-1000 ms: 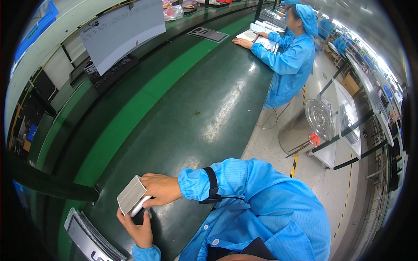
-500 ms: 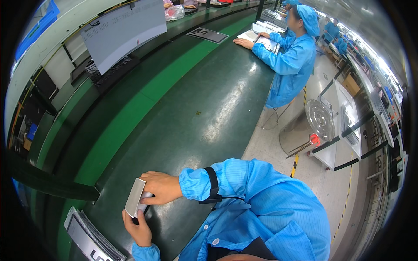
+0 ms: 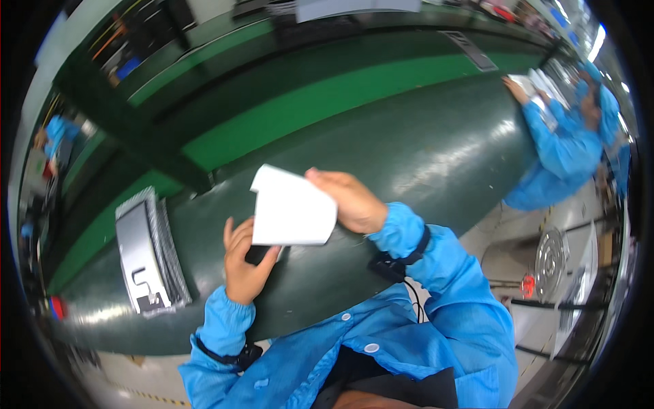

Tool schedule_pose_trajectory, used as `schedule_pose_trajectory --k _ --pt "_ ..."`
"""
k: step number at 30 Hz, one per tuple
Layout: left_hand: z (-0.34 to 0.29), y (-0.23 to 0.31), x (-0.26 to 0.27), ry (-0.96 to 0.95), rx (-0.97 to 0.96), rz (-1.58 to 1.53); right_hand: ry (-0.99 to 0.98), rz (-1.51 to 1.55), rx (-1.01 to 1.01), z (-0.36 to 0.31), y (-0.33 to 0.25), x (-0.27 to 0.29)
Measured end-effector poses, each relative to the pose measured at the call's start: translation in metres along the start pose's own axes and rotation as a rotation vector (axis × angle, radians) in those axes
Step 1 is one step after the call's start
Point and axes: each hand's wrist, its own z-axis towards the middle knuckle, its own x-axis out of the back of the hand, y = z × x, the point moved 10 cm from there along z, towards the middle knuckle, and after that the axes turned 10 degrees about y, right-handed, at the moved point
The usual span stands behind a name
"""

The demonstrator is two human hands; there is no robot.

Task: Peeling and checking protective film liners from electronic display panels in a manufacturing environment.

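A white folded piece [image 3: 293, 211], which looks like paper or film, is held up in front of me over the green table. My right hand [image 3: 351, 202] is closed on its upper right edge, the fingers partly hidden behind it. At its lower left corner, my left hand [image 3: 246, 266] curls its thumb and fingers round a small dark flat object [image 3: 257, 253], mostly covered by the white piece. To the left lies a stack of flat grey-and-white packages [image 3: 141, 238] with bubble wrap along the side.
The dark green table [image 3: 409, 157] has a bright green strip [image 3: 286, 123] along its far side. A dark post [image 3: 136, 129] rises at the left. Another flat package [image 3: 469, 51] lies far right, near a seated co-worker in blue [image 3: 565, 143]. A metal bin [image 3: 550, 262] stands beyond the table at right.
My view has swung left. The narrow grey-white item between my hands now appears as a wide white folded piece, raised, and my right hand has moved to its right edge.
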Motion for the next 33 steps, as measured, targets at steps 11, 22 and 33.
schedule_pose_trajectory --k 11,22,33 --pt "-0.043 -0.024 -0.037 -0.549 1.003 -0.769 -0.223 -0.821 0.763 -0.031 -0.048 -0.051" --pt "-0.011 -0.069 -0.014 -0.098 0.870 -1.103 -0.190 -0.893 0.306 -0.018 0.017 -0.039" --pt "-0.029 -0.051 -0.037 -0.135 0.957 -1.027 0.038 -0.538 0.352 -0.012 0.012 -0.024"
